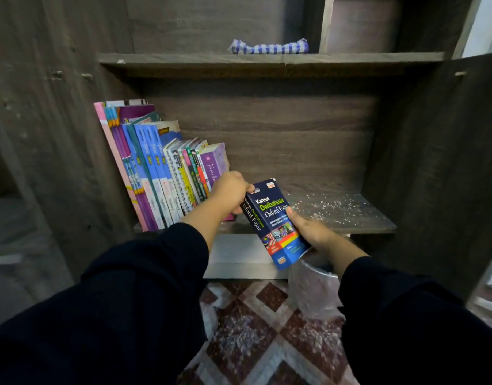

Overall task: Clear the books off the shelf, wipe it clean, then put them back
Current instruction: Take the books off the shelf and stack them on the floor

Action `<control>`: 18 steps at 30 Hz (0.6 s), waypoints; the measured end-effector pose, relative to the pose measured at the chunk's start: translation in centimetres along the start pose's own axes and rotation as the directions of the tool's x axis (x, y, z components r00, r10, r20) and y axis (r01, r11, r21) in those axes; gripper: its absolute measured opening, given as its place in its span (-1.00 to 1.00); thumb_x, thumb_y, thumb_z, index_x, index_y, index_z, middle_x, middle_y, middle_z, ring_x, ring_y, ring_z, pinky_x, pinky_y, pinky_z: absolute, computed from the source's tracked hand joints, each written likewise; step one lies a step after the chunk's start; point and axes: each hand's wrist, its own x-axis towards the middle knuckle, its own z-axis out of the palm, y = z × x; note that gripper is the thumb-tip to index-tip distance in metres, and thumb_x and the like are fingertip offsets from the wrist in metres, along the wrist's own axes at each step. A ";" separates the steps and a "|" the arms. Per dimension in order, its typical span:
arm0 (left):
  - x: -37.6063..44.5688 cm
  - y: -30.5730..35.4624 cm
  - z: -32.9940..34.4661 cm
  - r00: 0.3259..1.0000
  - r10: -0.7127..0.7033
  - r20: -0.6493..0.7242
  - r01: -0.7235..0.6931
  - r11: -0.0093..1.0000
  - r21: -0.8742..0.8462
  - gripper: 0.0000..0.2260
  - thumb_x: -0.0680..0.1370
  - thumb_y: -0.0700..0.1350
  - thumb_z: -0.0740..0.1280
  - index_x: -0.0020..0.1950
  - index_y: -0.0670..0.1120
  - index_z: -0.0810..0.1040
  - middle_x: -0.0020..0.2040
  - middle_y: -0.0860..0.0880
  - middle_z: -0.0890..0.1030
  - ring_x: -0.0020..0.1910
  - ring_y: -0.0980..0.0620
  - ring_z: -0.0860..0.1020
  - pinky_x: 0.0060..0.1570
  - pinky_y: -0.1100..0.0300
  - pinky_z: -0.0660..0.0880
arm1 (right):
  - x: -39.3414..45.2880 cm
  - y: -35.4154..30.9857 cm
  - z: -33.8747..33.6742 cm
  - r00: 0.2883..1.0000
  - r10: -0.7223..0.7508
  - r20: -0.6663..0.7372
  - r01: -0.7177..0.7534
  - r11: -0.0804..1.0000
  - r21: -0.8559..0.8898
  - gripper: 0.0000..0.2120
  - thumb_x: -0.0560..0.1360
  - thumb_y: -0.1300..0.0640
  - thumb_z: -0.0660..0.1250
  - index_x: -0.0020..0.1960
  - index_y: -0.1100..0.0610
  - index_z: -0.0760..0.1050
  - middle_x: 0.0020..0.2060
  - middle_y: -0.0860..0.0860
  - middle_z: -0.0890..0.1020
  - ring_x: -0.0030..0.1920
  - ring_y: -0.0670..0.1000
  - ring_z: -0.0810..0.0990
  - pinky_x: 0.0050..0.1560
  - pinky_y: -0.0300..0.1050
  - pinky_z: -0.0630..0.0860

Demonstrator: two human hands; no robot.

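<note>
Both hands closed on one book. Right hand (308, 230) clasps the lower right edge of the blue Oxford Fajar dictionary (275, 223), thumb laid over the front cover, fingers hidden beneath. Left hand (231, 191) curls round the upper left corner at the spine end, knuckles toward the camera; its fingertips are out of sight behind the book.

Dictionary is tilted, not upright: long axis runs from upper left, near the left hand, down to lower right, where the bottom corner hangs out past the shelf's front edge. Front cover faces up and toward the camera, spine on the left side. Whether any part touches the board, cannot tell.

Just left of the left hand stands the remaining row of books (155, 173), leaning leftward against the cabinet wall; the purple-covered volume (214, 162) is the nearest, right behind the left knuckles. Right of the dictionary the shelf board (350, 215) is bare and speckled with pale crumbs or dust. A blue-and-white checked cloth (269, 47) lies on the shelf above.

Judgement: dust unwiped, row in place, so this reads as clearing under way. The book lies forward and right of the row; the right hand carries the low end and is better placed to draw it clear, while the left is nearer the next volume.
</note>
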 end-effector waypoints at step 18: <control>3.4 -13.2 6.0 0.847 -0.257 0.466 -0.021 0.859 0.512 -0.78 0.60 -0.05 0.25 0.11 -0.17 0.53 -0.03 -0.12 0.54 -0.10 -0.06 0.49 -0.13 0.13 0.47 | 4.2 19.8 3.3 0.959 0.279 -0.042 -0.282 0.937 -0.206 -0.66 0.60 -0.04 0.17 -0.17 0.15 0.57 -0.02 0.24 0.63 -0.09 0.10 0.55 0.02 -0.15 0.44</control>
